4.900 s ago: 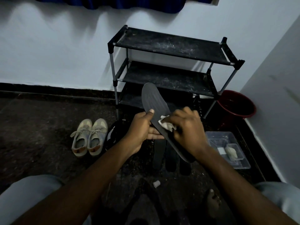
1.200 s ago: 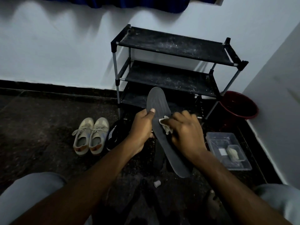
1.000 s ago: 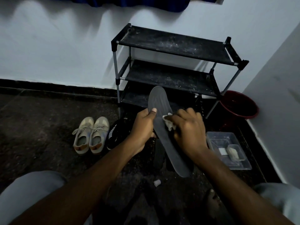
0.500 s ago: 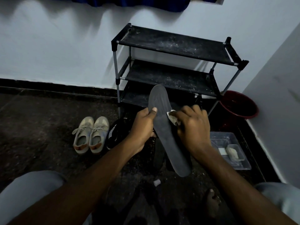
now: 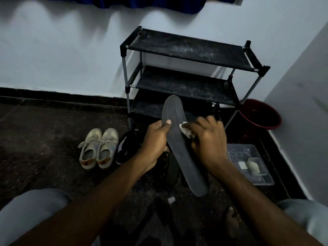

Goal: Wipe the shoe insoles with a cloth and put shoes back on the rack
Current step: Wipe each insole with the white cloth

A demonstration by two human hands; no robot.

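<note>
One insole (image 5: 179, 153) in left hand (image 5: 154, 141), cloth (image 5: 185, 129) under right hand (image 5: 207, 141) against it.

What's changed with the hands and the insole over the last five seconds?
The right hand has slid the cloth slightly up the insole toward its toe and right edge, uncovering the heel end; the insole has swung a little more upright. Nothing was taken or let go: the left hand still grips the insole's left edge. Shoes, rack, bucket and tray stayed put.
</note>
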